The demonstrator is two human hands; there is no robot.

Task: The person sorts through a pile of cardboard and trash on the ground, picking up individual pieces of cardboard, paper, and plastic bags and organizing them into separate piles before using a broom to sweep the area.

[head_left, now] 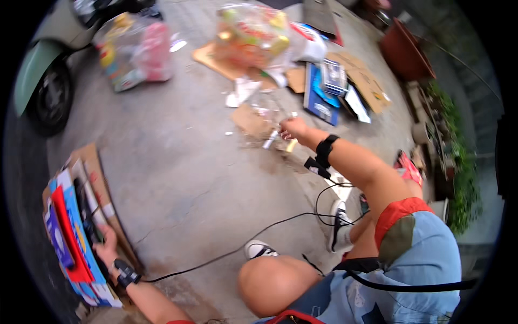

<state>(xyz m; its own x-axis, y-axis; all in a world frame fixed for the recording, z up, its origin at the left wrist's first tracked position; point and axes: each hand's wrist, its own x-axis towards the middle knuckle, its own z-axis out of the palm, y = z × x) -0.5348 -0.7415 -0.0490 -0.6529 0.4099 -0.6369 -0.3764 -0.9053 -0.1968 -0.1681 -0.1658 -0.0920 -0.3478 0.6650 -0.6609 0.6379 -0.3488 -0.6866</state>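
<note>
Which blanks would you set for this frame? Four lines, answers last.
1. In the cardboard stack at the left hand, a ____ piece shows between the purple piece and blue piece.
2. Just behind the right hand, the arm wears a ____ strap.
3. The scooter has a pale ____ fender.
4. The shoes are black and ____.

Missing words: red; black; green; white.
</note>
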